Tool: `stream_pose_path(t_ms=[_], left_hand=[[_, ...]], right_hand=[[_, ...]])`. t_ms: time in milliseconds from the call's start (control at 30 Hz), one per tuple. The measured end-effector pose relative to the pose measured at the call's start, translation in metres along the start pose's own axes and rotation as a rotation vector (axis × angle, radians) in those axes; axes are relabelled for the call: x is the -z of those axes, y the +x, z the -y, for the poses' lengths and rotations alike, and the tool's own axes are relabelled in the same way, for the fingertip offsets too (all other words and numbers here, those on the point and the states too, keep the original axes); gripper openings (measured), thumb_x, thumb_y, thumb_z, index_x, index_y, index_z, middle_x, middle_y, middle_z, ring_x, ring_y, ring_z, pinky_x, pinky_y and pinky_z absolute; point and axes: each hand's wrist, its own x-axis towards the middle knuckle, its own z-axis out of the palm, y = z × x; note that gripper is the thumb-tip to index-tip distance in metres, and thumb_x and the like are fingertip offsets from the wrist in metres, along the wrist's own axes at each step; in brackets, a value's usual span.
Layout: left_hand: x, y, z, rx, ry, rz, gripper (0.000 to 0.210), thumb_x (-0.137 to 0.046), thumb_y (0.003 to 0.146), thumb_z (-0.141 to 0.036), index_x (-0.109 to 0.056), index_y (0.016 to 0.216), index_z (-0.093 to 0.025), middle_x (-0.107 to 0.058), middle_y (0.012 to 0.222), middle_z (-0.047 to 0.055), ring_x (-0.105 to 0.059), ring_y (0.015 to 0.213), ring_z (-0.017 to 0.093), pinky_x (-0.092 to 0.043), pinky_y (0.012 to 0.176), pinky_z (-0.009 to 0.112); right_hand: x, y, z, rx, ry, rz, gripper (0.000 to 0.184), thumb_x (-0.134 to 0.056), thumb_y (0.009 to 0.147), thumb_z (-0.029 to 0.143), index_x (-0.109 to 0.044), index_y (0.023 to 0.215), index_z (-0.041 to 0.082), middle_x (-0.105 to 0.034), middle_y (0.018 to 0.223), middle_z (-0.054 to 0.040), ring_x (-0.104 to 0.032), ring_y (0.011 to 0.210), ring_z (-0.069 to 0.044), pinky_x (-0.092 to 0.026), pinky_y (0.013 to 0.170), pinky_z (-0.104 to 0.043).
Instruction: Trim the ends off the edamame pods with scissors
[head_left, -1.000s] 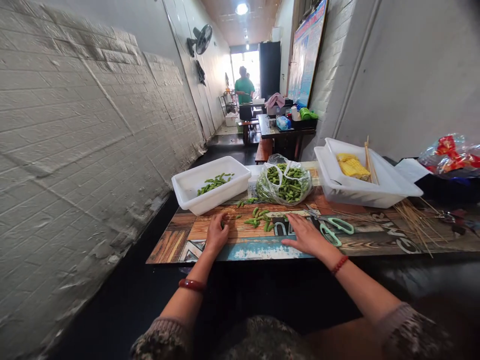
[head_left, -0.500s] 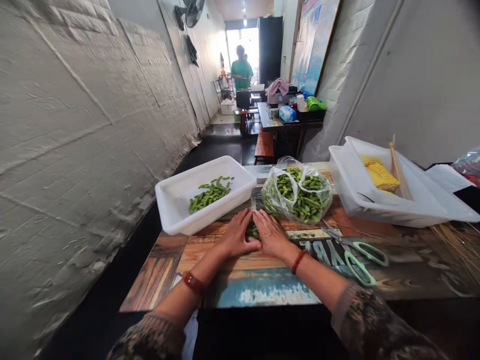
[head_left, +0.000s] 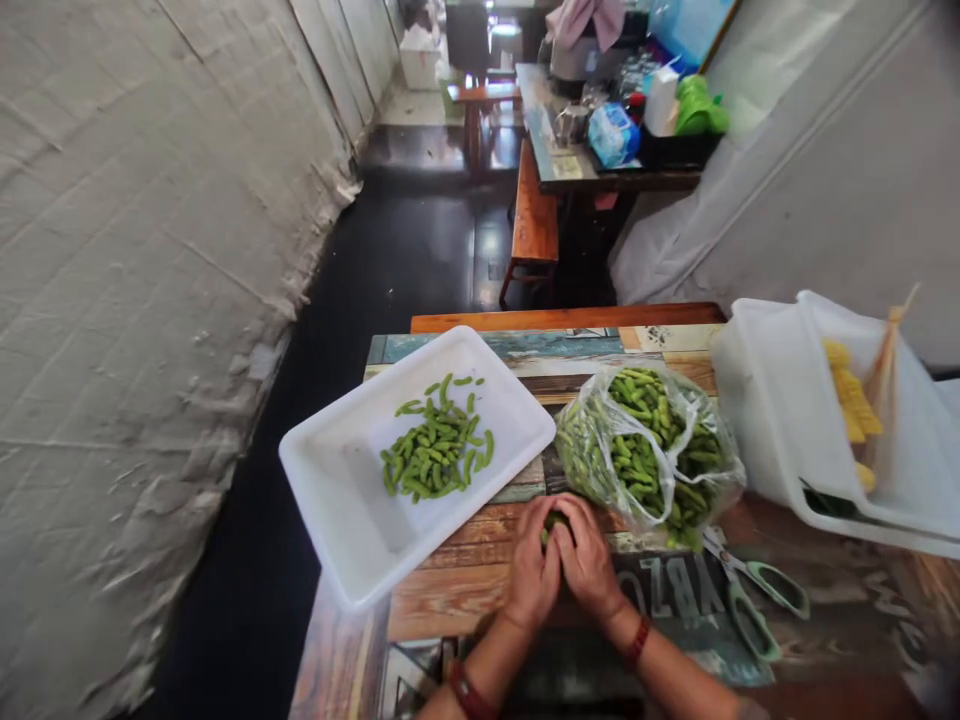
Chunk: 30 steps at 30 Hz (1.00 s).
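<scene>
My left hand point(head_left: 532, 565) and my right hand point(head_left: 590, 562) are cupped together above the wooden table, fingertips meeting. Between them a few green edamame pods point(head_left: 546, 537) show through the gap; the rest of what they enclose is hidden. Just beyond my right hand sits a clear plastic bag point(head_left: 577, 440) full of pods, its handles loose on top. To the left of my hands a white plastic tray point(head_left: 337, 510) holds a loose pile of edamame pods point(head_left: 435, 450).
Green-handled scissors point(head_left: 754, 610) lie open right of my hands. Nested white bins point(head_left: 772, 430) with yellow packs point(head_left: 851, 395) and a bundle of sticks point(head_left: 885, 365) stand at the right. Beyond the patterned table point(head_left: 442, 590) are a bench point(head_left: 536, 215) and another table.
My view has tilted down. My hands, earlier flat around pods on the table, have drawn together and closed around some pods. The tray and bag appear closer.
</scene>
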Motion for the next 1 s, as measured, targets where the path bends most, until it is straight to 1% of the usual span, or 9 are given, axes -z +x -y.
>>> stream_pose_path(t_ms=[100, 233, 367, 500, 600, 667, 767, 833, 1000], left_hand=[[-0.012, 0.012, -0.022, 0.231, -0.128, -0.129, 0.042, -0.033, 0.098, -0.030, -0.050, 0.136, -0.026, -0.055, 0.137, 0.014, -0.052, 0.129, 0.024, -0.041, 0.112, 0.052], [-0.007, 0.023, -0.041, 0.347, -0.194, -0.117, 0.046, -0.023, 0.100, -0.033, -0.052, 0.133, -0.019, -0.056, 0.137, 0.015, -0.052, 0.129, 0.026, -0.040, 0.112, 0.053], [0.011, 0.023, -0.070, 0.344, -0.133, -0.100, 0.045, -0.023, 0.101, -0.034, -0.052, 0.132, -0.021, -0.056, 0.135, 0.015, -0.052, 0.128, 0.026, -0.041, 0.110, 0.052], [0.023, 0.040, -0.139, 0.250, -0.124, -0.080, 0.040, -0.026, 0.101, -0.034, -0.055, 0.127, -0.025, -0.053, 0.134, 0.012, -0.050, 0.127, 0.025, -0.041, 0.110, 0.049], [0.013, 0.077, -0.199, 0.152, -0.177, -0.027, 0.037, -0.030, 0.100, -0.035, -0.059, 0.120, -0.024, -0.052, 0.134, 0.011, -0.050, 0.127, 0.025, -0.038, 0.114, 0.048], [-0.003, 0.108, -0.223, 0.095, -0.219, 0.019, 0.036, -0.032, 0.099, -0.036, -0.062, 0.111, -0.022, -0.053, 0.132, 0.012, -0.049, 0.127, 0.024, -0.036, 0.115, 0.043], [-0.033, 0.148, -0.225, 0.185, -0.340, 0.029, 0.038, -0.030, 0.099, -0.038, -0.062, 0.107, -0.019, -0.061, 0.123, 0.013, -0.055, 0.121, 0.023, -0.038, 0.114, 0.042], [-0.047, 0.164, -0.209, 0.331, -0.442, 0.041, 0.042, -0.029, 0.098, -0.039, -0.058, 0.120, -0.016, -0.059, 0.130, 0.015, -0.053, 0.126, 0.023, -0.036, 0.114, 0.042], [-0.040, 0.164, -0.164, 0.438, -0.451, 0.204, 0.053, -0.046, 0.093, -0.040, -0.047, 0.140, -0.016, -0.037, 0.156, 0.013, -0.029, 0.147, 0.024, -0.018, 0.122, 0.040]], right_hand=[[-0.011, 0.009, 0.016, -0.329, 0.267, -0.104, 0.037, -0.032, 0.099, 0.040, -0.057, 0.123, 0.024, -0.059, 0.131, -0.0107, -0.052, 0.125, -0.024, -0.037, 0.113, -0.053], [-0.013, 0.028, 0.043, -0.688, 0.549, -0.164, 0.046, -0.036, 0.095, 0.053, -0.062, 0.114, 0.021, -0.064, 0.127, -0.0105, -0.055, 0.123, -0.024, -0.037, 0.113, -0.049], [0.006, 0.040, 0.079, -0.730, 0.668, -0.170, 0.042, -0.045, 0.092, 0.055, -0.064, 0.106, 0.020, -0.071, 0.112, -0.0093, -0.065, 0.108, -0.024, -0.051, 0.100, -0.044], [0.056, 0.057, 0.119, -0.693, 0.858, -0.212, 0.035, -0.060, 0.086, 0.051, -0.062, 0.104, 0.022, -0.071, 0.108, -0.0061, -0.067, 0.101, -0.021, -0.053, 0.095, -0.038], [0.104, 0.082, 0.128, -0.596, 0.970, -0.305, 0.032, -0.058, 0.088, 0.049, -0.061, 0.106, 0.023, -0.070, 0.111, -0.0050, -0.066, 0.101, -0.020, -0.052, 0.095, -0.036], [0.129, 0.102, 0.119, -0.539, 0.868, -0.391, 0.035, -0.052, 0.091, 0.050, -0.060, 0.110, 0.022, -0.070, 0.114, -0.0062, -0.066, 0.101, -0.020, -0.052, 0.094, -0.036], [0.143, 0.133, 0.089, -0.500, 0.604, -0.485, 0.043, -0.041, 0.094, 0.051, -0.063, 0.111, 0.018, -0.070, 0.112, -0.0105, -0.065, 0.102, -0.021, -0.052, 0.091, -0.036], [0.143, 0.148, 0.068, -0.470, 0.522, -0.493, 0.046, -0.037, 0.094, 0.049, -0.065, 0.107, 0.015, -0.071, 0.109, -0.0125, -0.064, 0.103, -0.022, -0.051, 0.093, -0.038], [0.158, 0.159, 0.038, -0.324, 0.336, -0.445, 0.042, -0.046, 0.090, 0.048, -0.070, 0.103, 0.016, -0.066, 0.120, -0.0147, -0.055, 0.119, -0.024, -0.036, 0.111, -0.045]])
